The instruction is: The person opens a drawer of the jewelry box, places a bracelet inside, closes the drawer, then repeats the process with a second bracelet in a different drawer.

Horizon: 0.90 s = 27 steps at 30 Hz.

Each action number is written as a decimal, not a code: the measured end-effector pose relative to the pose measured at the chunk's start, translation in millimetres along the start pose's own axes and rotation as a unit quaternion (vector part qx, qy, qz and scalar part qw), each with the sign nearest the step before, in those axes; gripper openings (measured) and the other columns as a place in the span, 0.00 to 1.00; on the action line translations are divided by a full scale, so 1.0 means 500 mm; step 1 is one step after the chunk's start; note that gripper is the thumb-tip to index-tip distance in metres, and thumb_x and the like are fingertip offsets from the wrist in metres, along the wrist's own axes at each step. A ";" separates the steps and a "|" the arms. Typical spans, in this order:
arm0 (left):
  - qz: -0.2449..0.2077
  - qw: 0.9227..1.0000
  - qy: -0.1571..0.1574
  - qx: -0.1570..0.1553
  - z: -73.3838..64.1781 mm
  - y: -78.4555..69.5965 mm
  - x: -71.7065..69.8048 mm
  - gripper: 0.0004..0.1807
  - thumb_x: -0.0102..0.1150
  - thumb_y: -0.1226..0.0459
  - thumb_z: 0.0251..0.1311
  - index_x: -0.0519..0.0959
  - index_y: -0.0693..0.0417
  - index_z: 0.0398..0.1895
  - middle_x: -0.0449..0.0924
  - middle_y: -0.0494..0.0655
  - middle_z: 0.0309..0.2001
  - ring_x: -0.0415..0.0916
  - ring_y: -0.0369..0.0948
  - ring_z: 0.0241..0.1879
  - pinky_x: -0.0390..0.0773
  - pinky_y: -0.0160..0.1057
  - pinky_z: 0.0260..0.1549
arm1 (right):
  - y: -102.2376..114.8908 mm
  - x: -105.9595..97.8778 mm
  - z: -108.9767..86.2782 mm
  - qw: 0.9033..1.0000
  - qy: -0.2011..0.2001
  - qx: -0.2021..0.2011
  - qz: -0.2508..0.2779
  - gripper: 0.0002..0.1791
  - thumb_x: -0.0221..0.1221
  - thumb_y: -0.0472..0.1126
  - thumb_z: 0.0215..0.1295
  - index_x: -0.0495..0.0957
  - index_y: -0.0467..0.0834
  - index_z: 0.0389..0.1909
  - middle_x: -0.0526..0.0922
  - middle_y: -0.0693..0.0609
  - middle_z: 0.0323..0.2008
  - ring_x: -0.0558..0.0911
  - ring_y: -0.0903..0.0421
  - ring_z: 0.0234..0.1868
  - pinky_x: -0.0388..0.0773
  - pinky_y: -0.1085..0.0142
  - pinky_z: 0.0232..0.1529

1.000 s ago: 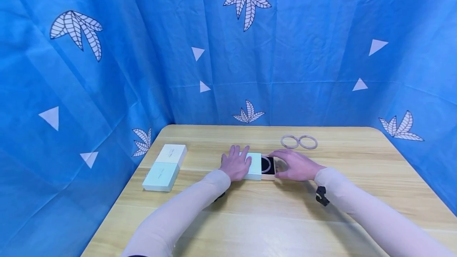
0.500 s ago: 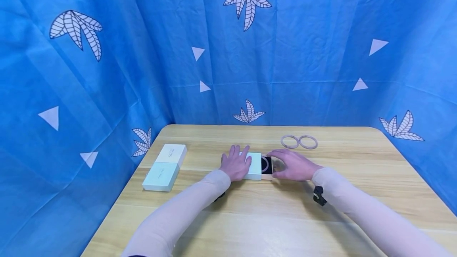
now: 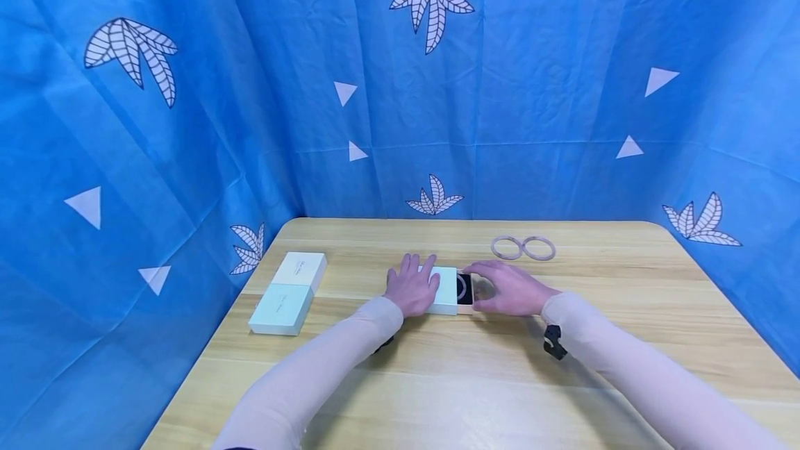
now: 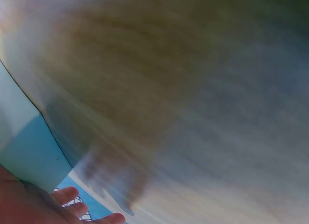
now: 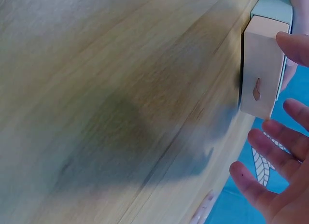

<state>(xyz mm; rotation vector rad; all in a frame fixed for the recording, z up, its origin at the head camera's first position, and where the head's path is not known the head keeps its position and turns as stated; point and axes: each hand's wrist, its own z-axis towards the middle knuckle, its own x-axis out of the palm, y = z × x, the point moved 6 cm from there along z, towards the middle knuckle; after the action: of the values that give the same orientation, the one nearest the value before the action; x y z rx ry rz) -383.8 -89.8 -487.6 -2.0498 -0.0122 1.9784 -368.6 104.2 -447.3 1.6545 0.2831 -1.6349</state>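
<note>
A mint-green box sleeve (image 3: 446,290) lies mid-table with a pale pink drawer (image 5: 263,64) part-way out of its right end. A pale ring, like a bangle (image 3: 462,287), lies on the drawer's black lining, partly hidden by the sleeve. My left hand (image 3: 412,289) rests on the sleeve's left part, fingers spread and fairly straight. My right hand (image 3: 509,288) holds the drawer's outer end, thumb at the near corner and fingers at the far one. In the right wrist view, its other fingers (image 5: 275,151) spread past the drawer's end, which has a small slit.
Two more pale bangles (image 3: 523,248) lie side by side at the back, right of centre. A white box (image 3: 300,269) and a mint box (image 3: 282,309) sit end to end at the left. A blue patterned curtain (image 3: 531,89) surrounds the wooden table (image 3: 437,394).
My right hand has moved slightly left, and the drawer has slid further into the sleeve, covering more of the bangle. The left hand and sleeve have stayed in place.
</note>
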 end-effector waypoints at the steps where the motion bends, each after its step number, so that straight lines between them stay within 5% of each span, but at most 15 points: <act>1: 0.000 1.000 -0.001 0.000 -0.001 0.000 -0.001 0.33 0.23 0.43 0.76 0.52 0.38 0.81 0.53 0.57 0.78 0.46 0.56 0.79 0.54 0.70 0.68 | 0.000 0.001 0.001 1.000 0.000 0.001 0.000 0.41 0.72 0.56 0.55 0.72 0.47 0.69 0.76 0.46 0.67 0.73 0.41 0.68 0.68 0.41 0.67; 27: 0.006 1.000 0.001 0.001 0.008 0.002 0.008 0.34 0.22 0.42 0.76 0.51 0.38 0.81 0.53 0.56 0.78 0.46 0.55 0.79 0.56 0.70 0.68 | -0.004 0.009 0.012 1.000 -0.004 0.017 0.014 0.43 0.72 0.58 0.53 0.71 0.50 0.70 0.75 0.46 0.68 0.74 0.42 0.67 0.70 0.41 0.65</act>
<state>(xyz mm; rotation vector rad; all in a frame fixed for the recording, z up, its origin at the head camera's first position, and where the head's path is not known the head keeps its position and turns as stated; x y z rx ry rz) -387.8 -89.2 -491.7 -2.0552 0.0029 1.9840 -373.5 100.1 -451.2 1.6699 0.2271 -1.6329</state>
